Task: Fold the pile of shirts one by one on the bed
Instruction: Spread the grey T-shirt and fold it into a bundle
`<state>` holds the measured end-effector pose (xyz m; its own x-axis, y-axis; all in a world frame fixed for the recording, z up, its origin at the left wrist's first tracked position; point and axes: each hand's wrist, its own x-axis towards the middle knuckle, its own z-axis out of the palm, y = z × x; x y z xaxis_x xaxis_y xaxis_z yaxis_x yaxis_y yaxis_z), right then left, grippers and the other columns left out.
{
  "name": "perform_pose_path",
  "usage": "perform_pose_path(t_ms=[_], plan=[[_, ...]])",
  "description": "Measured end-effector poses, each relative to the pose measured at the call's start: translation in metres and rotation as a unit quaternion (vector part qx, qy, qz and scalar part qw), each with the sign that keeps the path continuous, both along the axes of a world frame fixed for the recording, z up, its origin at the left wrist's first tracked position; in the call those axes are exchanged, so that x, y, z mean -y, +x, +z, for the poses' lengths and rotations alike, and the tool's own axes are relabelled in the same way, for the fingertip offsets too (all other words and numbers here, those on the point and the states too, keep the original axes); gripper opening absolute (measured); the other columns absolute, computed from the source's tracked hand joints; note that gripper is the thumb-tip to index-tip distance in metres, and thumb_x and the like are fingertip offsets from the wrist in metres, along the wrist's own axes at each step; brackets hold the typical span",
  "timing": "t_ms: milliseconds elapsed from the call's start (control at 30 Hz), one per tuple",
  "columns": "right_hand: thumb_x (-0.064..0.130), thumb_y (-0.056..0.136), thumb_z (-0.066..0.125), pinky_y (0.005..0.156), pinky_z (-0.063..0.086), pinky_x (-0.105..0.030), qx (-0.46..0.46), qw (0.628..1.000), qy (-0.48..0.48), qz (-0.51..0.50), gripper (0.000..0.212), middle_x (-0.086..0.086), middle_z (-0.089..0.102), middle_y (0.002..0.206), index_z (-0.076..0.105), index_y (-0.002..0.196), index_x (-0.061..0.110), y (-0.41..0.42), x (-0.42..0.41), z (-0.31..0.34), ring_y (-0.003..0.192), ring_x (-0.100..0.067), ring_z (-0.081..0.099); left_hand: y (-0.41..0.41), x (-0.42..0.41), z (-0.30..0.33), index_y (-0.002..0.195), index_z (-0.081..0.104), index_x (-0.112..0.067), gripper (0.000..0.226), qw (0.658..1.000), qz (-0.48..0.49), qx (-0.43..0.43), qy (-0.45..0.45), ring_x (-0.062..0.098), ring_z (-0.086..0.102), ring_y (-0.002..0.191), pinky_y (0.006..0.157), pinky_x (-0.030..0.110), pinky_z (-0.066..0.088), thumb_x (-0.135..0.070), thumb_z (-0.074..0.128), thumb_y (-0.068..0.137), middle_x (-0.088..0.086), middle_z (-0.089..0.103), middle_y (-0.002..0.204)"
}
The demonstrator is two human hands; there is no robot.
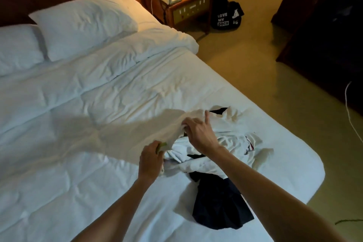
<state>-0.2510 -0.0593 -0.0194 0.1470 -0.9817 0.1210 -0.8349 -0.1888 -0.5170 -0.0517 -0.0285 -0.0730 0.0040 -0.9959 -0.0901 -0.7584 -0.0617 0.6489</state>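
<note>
A pile of shirts (pixel 216 149) lies near the foot corner of the bed (pixel 78 104); a dark shirt (pixel 220 202) sprawls at its near edge; the left hand (pixel 151 161) pinches the hem of a white shirt (pixel 141 135) lifted off the pile; the right hand (pixel 198 133) grips its upper edge, forefinger raised.
</note>
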Motion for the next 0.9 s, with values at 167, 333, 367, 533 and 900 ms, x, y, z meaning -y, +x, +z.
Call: perform_pose_path(t_ms=[167, 333, 367, 533, 900], plan=[[0.021, 0.093, 0.032, 0.064, 0.048, -0.046, 0.139, 0.99, -0.005, 0.031, 0.026, -0.014, 0.067, 0.082, 0.055, 0.102, 0.011, 0.047, -0.002, 0.113, 0.068, -0.033, 0.06, 0.036, -0.015, 0.108, 0.094, 0.068, -0.008, 0.02, 0.99, -0.018, -0.084, -0.116, 0.024, 0.058, 0.075, 0.066, 0.027, 0.039, -0.024, 0.058, 0.091, 0.006, 0.066, 0.08], [0.036, 0.082, 0.04, 0.058, 0.039, -0.03, 0.157, 0.975, -0.079, 0.137, 0.026, -0.002, 0.059, 0.074, 0.05, 0.093, 0.015, 0.101, -0.033, 0.244, 0.063, -0.016, 0.051, 0.088, -0.041, 0.244, 0.081, 0.055, -0.011, 0.024, 0.956, 0.01, -0.213, -0.202, 0.005, 0.049, 0.065, 0.065, 0.025, 0.04, -0.029, 0.042, 0.091, -0.01, 0.053, 0.068], [0.039, 0.078, 0.046, 0.058, 0.035, -0.024, 0.15, 0.974, -0.093, 0.144, 0.028, 0.002, 0.056, 0.073, 0.05, 0.093, 0.016, 0.112, -0.041, 0.269, 0.063, -0.008, 0.049, 0.101, -0.048, 0.274, 0.087, 0.059, -0.01, 0.023, 0.948, 0.011, -0.223, -0.226, 0.005, 0.053, 0.071, 0.069, 0.024, 0.042, -0.025, 0.044, 0.095, -0.012, 0.057, 0.074], [0.035, 0.082, 0.067, 0.068, 0.047, -0.035, 0.066, 0.971, -0.177, 0.15, 0.028, -0.004, 0.068, 0.09, 0.066, 0.101, 0.014, 0.193, -0.095, 0.391, 0.078, -0.018, 0.06, 0.177, -0.098, 0.427, 0.095, 0.065, -0.012, 0.013, 0.93, -0.066, -0.2, -0.3, 0.0, 0.057, 0.076, 0.072, 0.019, 0.045, -0.02, 0.056, 0.099, -0.01, 0.063, 0.081], [0.027, 0.073, 0.039, 0.058, 0.044, -0.03, 0.294, 0.917, -0.25, 0.097, 0.037, -0.009, 0.064, 0.069, 0.067, 0.075, 0.004, 0.368, -0.22, 0.574, 0.068, -0.009, 0.05, 0.395, -0.245, 0.509, 0.118, 0.069, -0.013, 0.043, 0.972, 0.11, 0.027, -0.206, 0.025, 0.067, 0.094, 0.073, 0.025, 0.045, -0.01, 0.074, 0.076, 0.007, 0.072, 0.103]])
